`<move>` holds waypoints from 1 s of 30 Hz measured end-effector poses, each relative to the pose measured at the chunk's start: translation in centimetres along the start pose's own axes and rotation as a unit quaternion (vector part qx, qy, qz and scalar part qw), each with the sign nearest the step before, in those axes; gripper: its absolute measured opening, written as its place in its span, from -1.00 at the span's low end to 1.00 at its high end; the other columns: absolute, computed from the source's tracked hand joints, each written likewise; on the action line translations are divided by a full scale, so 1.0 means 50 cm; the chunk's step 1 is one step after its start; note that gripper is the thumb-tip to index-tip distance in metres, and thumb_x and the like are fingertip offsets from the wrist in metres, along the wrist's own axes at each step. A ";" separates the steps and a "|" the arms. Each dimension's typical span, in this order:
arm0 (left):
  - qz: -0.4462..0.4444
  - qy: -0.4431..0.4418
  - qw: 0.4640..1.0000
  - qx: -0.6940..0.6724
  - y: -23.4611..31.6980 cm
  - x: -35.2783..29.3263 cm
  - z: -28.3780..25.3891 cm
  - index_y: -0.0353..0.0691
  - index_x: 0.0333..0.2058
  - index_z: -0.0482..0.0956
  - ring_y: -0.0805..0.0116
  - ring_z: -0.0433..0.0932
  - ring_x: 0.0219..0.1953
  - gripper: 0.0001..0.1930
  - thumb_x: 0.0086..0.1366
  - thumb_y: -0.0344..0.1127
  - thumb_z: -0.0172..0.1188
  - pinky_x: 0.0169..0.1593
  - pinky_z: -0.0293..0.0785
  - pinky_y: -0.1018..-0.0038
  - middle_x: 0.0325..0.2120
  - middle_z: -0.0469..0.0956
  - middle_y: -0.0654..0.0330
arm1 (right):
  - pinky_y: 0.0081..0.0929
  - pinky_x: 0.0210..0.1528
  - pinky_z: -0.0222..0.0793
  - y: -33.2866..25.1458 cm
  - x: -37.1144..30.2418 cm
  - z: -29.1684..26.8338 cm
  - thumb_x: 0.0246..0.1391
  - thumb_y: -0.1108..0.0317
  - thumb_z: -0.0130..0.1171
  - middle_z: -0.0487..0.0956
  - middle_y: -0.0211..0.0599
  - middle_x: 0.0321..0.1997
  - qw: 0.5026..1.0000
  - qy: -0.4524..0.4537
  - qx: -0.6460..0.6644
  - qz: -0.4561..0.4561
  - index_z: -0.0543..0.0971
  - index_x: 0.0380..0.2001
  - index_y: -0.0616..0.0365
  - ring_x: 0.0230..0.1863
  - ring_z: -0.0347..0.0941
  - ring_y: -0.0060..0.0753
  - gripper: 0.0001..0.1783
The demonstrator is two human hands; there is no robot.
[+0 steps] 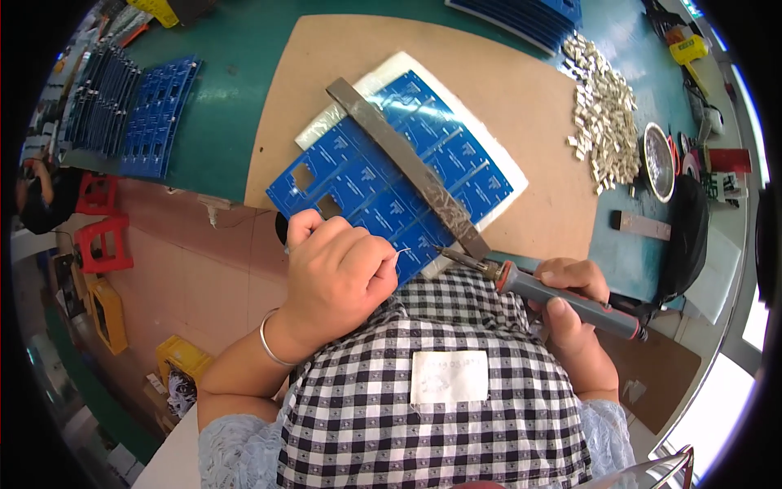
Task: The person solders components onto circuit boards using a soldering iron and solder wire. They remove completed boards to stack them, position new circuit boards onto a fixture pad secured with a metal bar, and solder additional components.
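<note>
Left hand [334,265], lower centre of the frame: I had thumb and forefinger pinching a thin pale wire [403,251]. Right hand [588,279], lower right of centre: I had its fingers wrapped around a grey soldering iron [529,287], tip pointing left at the board's lower edge; contact, I could not tell.

Then, left to right, I logged:
- Red stools [103,244], left edge.
- Blue boards [163,114], standing in a row, upper left.
- Blue circuit board [371,204], centre, tilted on a white pad [397,65].
- Dark bar [405,163], laid diagonally across it.
- Small silvery parts [607,110], heaped, upper right.
- Metal bowl [658,163], just beside the heap.
</note>
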State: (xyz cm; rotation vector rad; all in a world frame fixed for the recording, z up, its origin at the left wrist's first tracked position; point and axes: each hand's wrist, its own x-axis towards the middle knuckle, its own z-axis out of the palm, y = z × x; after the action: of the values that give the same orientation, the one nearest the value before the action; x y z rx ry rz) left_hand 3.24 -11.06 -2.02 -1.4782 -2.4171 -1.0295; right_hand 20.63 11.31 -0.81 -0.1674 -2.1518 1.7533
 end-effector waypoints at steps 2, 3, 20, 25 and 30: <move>0.002 0.010 1.000 0.024 -0.005 0.007 -0.004 -0.07 -0.59 0.41 0.37 0.30 -0.61 -0.79 -0.14 -0.50 0.28 -0.28 0.09 0.37 -0.71 0.37 0.38 | -0.43 -0.45 0.40 -0.004 0.002 0.006 0.00 0.30 0.20 0.52 -0.13 -0.56 0.999 0.023 0.034 0.026 0.42 -0.35 0.28 -0.55 0.46 -0.36 -0.72; 0.001 0.012 0.999 0.029 -0.006 0.010 -0.004 -0.07 -0.59 0.41 0.38 0.30 -0.61 -0.79 -0.14 -0.50 0.27 -0.27 0.08 0.36 -0.71 0.36 0.38 | -0.45 -0.44 0.41 -0.004 0.005 0.009 0.01 0.32 0.20 0.53 -0.13 -0.56 0.999 0.020 0.036 0.022 0.41 -0.33 0.28 -0.54 0.49 -0.37 -0.73; -0.003 0.016 0.998 0.056 -0.015 0.017 0.016 -0.05 -0.63 0.34 0.38 0.29 -0.60 -0.76 -0.17 -0.53 0.23 -0.27 0.09 0.36 -0.72 0.32 0.39 | -0.44 -0.40 0.45 0.004 0.034 0.036 -0.01 0.39 0.22 0.56 -0.09 -0.48 0.998 -0.045 0.017 0.039 0.42 -0.30 0.29 -0.48 0.55 -0.32 -0.74; -0.005 0.007 0.999 0.052 -0.017 0.018 0.016 -0.05 -0.62 0.34 0.38 0.29 -0.60 -0.76 -0.16 -0.52 0.23 -0.26 0.08 0.36 -0.72 0.33 0.39 | -0.54 -0.51 0.35 0.007 0.037 0.042 0.09 0.18 0.18 0.47 -0.14 -0.50 0.998 -0.054 0.004 0.038 0.36 -0.26 0.27 -0.54 0.42 -0.45 -0.63; -0.010 0.006 0.998 0.061 -0.015 0.024 0.016 -0.06 -0.64 0.31 0.38 0.28 -0.60 -0.76 -0.14 -0.50 0.22 -0.26 0.10 0.36 -0.73 0.29 0.38 | -0.54 -0.51 0.35 0.005 0.042 0.042 0.09 0.18 0.18 0.47 -0.14 -0.49 0.997 -0.059 0.011 0.046 0.35 -0.26 0.28 -0.54 0.42 -0.45 -0.63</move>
State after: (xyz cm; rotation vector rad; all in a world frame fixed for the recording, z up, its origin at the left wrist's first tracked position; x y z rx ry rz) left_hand 2.17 -9.89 -2.47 -1.4061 -2.4442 -0.8734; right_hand 17.92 10.09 -1.01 -0.1653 -2.2396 1.8806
